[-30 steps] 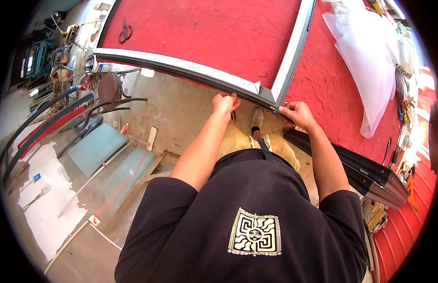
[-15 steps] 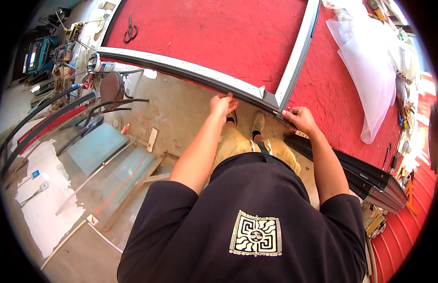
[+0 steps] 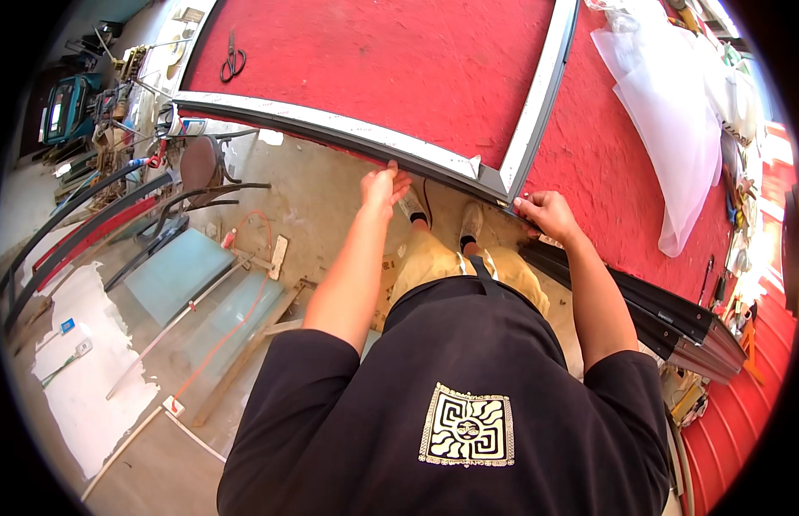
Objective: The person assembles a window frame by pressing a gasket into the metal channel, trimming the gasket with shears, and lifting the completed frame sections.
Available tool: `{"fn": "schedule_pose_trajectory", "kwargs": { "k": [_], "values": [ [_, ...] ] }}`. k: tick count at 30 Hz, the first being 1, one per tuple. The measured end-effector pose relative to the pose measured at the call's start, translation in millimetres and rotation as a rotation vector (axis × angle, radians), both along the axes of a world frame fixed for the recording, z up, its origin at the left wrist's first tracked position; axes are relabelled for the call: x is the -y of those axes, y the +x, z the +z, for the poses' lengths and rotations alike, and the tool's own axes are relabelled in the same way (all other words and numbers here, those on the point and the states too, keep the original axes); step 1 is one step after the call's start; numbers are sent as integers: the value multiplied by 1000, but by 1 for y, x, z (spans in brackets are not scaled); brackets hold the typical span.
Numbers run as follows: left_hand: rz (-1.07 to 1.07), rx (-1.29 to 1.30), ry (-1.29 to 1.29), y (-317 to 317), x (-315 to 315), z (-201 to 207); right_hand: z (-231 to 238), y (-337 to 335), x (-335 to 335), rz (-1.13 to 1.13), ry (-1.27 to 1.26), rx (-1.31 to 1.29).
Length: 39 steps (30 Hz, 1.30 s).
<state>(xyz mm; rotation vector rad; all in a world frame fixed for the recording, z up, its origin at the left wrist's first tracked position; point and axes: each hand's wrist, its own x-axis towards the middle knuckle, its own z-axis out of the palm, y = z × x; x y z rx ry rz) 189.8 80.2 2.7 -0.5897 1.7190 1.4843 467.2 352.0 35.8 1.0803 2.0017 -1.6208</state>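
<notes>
A dark metal window frame (image 3: pixel 331 127) with white film along its top face lies on a red-covered worktable (image 3: pixel 374 60). At its near edge, my left hand (image 3: pixel 384 187) is open, the thumb up against the dark side and the other fingers apart below it. Beside the frame's near right corner is my right hand (image 3: pixel 546 211), with thumb and fingertips pinched together. Whatever lies between those fingertips is too small to make out. A peeled flap of film (image 3: pixel 474 163) stands up near that corner.
Black-handled scissors (image 3: pixel 233 64) lie inside the frame. Translucent sheeting (image 3: pixel 653 129) covers part of the table at right, above stacked dark profiles (image 3: pixel 666 318). On the floor at left are glass panes (image 3: pixel 178 273), an orange cord (image 3: pixel 212 348) and a chair (image 3: pixel 202 162).
My left hand has slid left along the frame's near edge, and its fingers have spread. The frame has shifted slightly left. My right hand stays by the corner.
</notes>
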Motion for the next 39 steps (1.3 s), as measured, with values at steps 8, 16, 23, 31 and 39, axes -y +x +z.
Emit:
{"fn": "schedule_pose_trajectory", "kwargs": {
  "k": [8,16,23,31,39],
  "values": [
    [18,102,70,-12,-3,11,-4,5,-4,39,46,7],
    [-20,30,-27,-35,6,0,-1,1,1,13,45,-9],
    [-104,33,74,36,-7,1,-2,3,0,-12,33,3],
    [-211,66,2,83,-50,7,3,1,8,8,154,-58],
    [-143,-28,-44,103,-60,5,2,4,9,-24,135,-19]
  ]
}}
